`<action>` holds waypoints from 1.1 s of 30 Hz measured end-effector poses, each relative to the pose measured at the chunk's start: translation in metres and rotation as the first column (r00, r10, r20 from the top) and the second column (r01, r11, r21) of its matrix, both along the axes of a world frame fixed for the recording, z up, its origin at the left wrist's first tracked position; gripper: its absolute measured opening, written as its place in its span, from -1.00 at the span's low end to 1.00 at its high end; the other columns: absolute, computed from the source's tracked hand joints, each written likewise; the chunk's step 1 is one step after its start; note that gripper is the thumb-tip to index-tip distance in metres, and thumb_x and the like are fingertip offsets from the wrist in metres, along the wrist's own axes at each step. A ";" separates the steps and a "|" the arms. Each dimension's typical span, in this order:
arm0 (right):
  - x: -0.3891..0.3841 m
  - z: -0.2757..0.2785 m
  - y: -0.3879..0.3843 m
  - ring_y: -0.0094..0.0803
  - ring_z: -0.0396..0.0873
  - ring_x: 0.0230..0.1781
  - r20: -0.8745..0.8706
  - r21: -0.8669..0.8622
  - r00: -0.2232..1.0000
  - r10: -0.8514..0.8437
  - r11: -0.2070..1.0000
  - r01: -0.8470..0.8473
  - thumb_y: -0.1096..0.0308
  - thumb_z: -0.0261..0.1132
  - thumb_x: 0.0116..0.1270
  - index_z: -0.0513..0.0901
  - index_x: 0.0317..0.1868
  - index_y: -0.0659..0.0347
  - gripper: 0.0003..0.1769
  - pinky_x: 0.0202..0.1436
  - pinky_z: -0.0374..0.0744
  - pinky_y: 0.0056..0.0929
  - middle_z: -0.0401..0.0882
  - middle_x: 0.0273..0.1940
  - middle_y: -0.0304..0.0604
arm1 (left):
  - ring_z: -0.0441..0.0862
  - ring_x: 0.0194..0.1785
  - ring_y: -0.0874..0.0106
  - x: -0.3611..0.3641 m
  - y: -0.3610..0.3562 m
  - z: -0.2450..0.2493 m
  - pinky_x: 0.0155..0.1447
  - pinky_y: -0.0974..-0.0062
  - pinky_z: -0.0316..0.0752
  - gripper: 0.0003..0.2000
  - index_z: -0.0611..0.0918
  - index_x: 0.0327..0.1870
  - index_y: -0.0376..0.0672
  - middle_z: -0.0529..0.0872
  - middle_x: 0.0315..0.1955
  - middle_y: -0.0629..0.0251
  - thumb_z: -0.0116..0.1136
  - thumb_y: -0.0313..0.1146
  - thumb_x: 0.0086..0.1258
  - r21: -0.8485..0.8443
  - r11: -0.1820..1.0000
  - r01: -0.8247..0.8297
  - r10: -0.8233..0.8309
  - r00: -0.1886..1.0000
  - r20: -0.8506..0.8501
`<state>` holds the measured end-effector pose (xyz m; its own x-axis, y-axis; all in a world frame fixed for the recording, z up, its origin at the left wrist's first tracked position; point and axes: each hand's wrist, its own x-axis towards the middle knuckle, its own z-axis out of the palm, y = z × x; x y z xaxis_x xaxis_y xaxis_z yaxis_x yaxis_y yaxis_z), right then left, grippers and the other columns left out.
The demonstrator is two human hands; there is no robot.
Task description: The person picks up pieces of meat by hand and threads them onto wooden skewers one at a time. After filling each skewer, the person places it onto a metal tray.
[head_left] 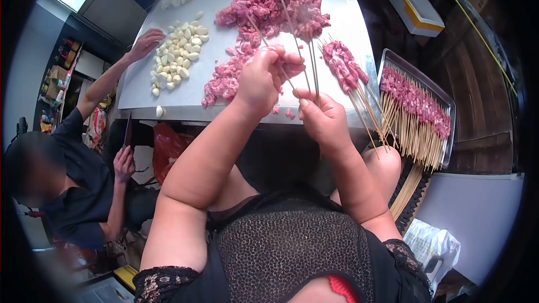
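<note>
My left hand (264, 76) is closed at the front edge of the metal table (126, 92), its fingers pinched round a thin wooden skewer (257, 31) that slants up over the meat. Just to its right, my right hand (325, 120) grips several bare skewers (313, 67) that point upward. Cut raw meat (269, 8) lies heaped behind both hands, with smaller pieces spreading toward the front edge. Right of the hands, a bunch of skewers threaded with meat (342, 66) rests on the table, its sticks jutting over the edge. My palms are mostly hidden.
A metal tray (450, 148) of loaded skewers stands at the right, above a bundle of bare sticks (409, 193). Peeled garlic cloves (179, 50) lie at the table's left. There a co-worker (78, 174) reaches toward them, holding a knife (128, 128). A foam box (412, 5) sits behind.
</note>
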<state>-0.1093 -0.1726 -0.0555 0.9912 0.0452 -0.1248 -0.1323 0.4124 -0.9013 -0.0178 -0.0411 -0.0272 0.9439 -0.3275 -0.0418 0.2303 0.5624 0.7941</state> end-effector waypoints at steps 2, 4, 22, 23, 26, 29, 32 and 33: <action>0.000 -0.002 -0.004 -0.78 0.29 -0.61 0.043 0.056 0.999 -0.013 0.998 0.011 0.44 0.12 0.43 0.56 0.05 0.30 -0.75 -0.54 0.28 -0.80 0.48 -0.45 -0.39 | 0.60 -0.03 0.23 -0.009 -0.008 -0.008 0.20 0.22 0.44 -0.79 0.46 -0.17 -0.24 0.64 -0.20 0.06 -0.28 -0.39 0.44 0.049 0.998 0.047 -0.049 0.998 0.041; 0.002 -0.011 -0.010 -0.77 0.28 -0.62 0.024 0.041 0.999 -0.027 0.999 0.026 0.44 0.12 0.43 0.57 0.05 0.28 -0.76 -0.55 0.28 -0.80 0.47 -0.45 -0.40 | 0.60 -0.04 0.26 -0.015 -0.015 -0.008 0.18 0.28 0.46 -0.80 0.46 -0.19 -0.25 0.63 -0.20 0.06 -0.25 -0.35 0.47 0.121 0.984 0.128 -0.130 0.991 0.015; -0.003 -0.005 -0.039 -0.78 0.28 -0.61 0.158 -0.003 0.965 -0.208 0.977 0.211 0.43 0.12 0.43 0.55 0.07 0.32 -0.73 -0.57 0.25 -0.78 0.47 -0.46 -0.39 | 0.68 -0.22 0.11 0.082 0.008 0.005 -0.02 0.29 0.54 -0.64 0.71 -0.33 -0.29 0.71 -0.34 -0.03 0.30 -0.11 0.06 0.858 -0.382 -0.343 -0.475 0.870 0.136; -0.003 -0.006 -0.039 -0.78 0.29 -0.61 0.174 -0.004 0.963 -0.204 0.978 0.208 0.42 0.12 0.43 0.55 0.07 0.32 -0.73 -0.57 0.26 -0.78 0.47 -0.46 -0.39 | 0.68 -0.19 0.11 0.083 0.009 0.002 -0.01 0.28 0.54 -0.67 0.71 -0.36 -0.31 0.70 -0.35 -0.04 0.28 -0.16 0.04 0.867 -0.369 -0.335 -0.491 0.862 0.124; -0.006 -0.005 -0.040 -0.78 0.31 -0.59 0.166 -0.022 0.966 -0.198 0.979 0.204 0.41 0.13 0.43 0.55 0.07 0.32 -0.73 -0.55 0.27 -0.78 0.47 -0.46 -0.40 | 0.67 -0.22 0.09 0.086 0.010 0.006 -0.06 0.30 0.55 -0.68 0.71 -0.34 -0.30 0.70 -0.33 -0.03 0.26 -0.18 0.05 0.879 -0.380 -0.288 -0.480 0.874 0.079; -0.005 -0.005 -0.040 -0.79 0.29 -0.59 0.162 -0.032 0.969 -0.184 0.981 0.191 0.41 0.14 0.42 0.57 0.06 0.31 -0.73 -0.54 0.27 -0.78 0.47 -0.46 -0.40 | 0.63 -0.40 0.30 0.099 0.039 0.006 -0.30 0.43 0.50 -0.72 0.70 -0.33 -0.30 0.73 -0.33 0.05 0.19 -0.23 0.14 0.962 0.274 0.013 -0.242 0.969 0.056; -0.008 -0.002 -0.038 -0.76 0.33 -0.55 0.117 -0.108 0.985 -0.123 0.985 0.136 0.42 0.16 0.40 0.60 0.03 0.30 -0.75 -0.49 0.32 -0.76 0.49 -0.46 -0.39 | 0.68 -0.40 0.43 0.079 0.044 0.019 -0.38 0.52 0.58 -0.77 0.63 -0.24 -0.31 0.73 -0.22 0.04 0.08 -0.31 0.28 0.685 0.726 0.053 -0.036 0.999 -0.039; -0.007 -0.005 -0.037 -0.74 0.36 -0.53 0.167 -0.226 0.981 -0.104 0.964 0.141 0.42 0.17 0.40 0.62 0.02 0.31 -0.75 -0.46 0.35 -0.73 0.50 -0.46 -0.38 | 0.70 -0.32 0.40 0.069 0.044 0.022 -0.26 0.47 0.63 -0.78 0.62 -0.25 -0.31 0.72 -0.22 0.01 0.03 -0.32 0.32 0.517 0.856 -0.008 0.040 0.998 -0.051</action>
<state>-0.1167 -0.2093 -0.0602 0.9953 -0.0900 0.0352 0.0519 0.1904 -0.9803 0.0517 0.0031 -0.0052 0.9420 -0.2206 -0.2529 0.2762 0.0817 0.9576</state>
